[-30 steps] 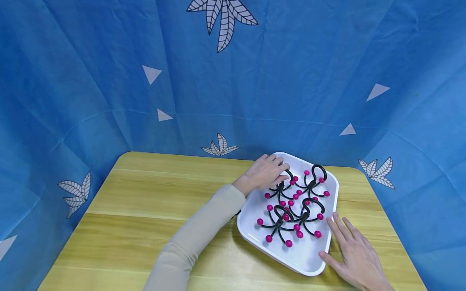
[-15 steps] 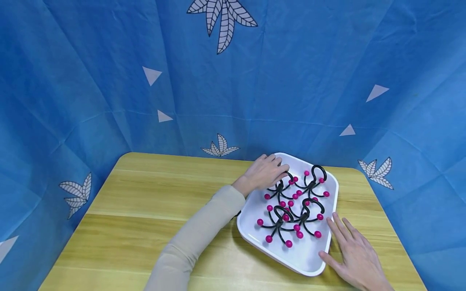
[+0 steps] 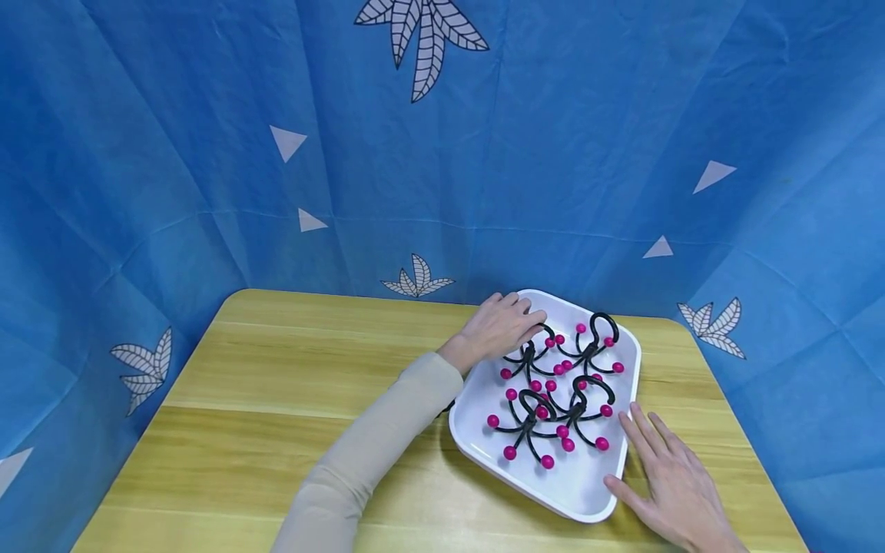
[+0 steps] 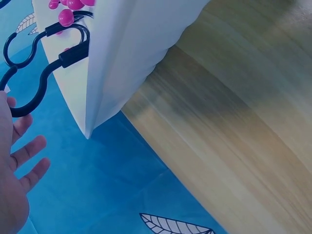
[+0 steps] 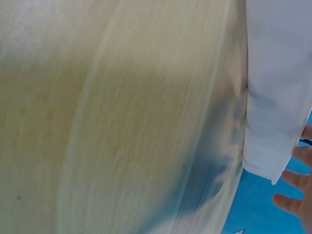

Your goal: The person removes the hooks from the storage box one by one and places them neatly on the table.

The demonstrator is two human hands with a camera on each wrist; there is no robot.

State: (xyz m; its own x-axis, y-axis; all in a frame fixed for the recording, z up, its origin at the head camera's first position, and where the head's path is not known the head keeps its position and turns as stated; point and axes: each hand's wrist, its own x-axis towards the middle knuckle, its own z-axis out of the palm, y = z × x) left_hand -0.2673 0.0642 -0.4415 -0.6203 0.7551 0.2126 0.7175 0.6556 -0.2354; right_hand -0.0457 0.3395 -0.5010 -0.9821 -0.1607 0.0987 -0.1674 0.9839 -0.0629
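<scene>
Pink-tipped black massager (image 3: 528, 355), far left in a white tray (image 3: 588, 491) on a wood-grain tabletop (image 3: 276, 430) before a blue leaf-print curtain (image 3: 567, 153); left hand (image 3: 499, 326) pinching its handle (image 4: 42, 90), right hand (image 3: 674, 488) beside the tray, fingers straight.

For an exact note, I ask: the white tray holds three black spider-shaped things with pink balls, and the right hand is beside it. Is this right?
The number is wrong: the head view shows four black spider-shaped things in the white tray, not three. The pink balls and the right hand beside it are correct.
</scene>
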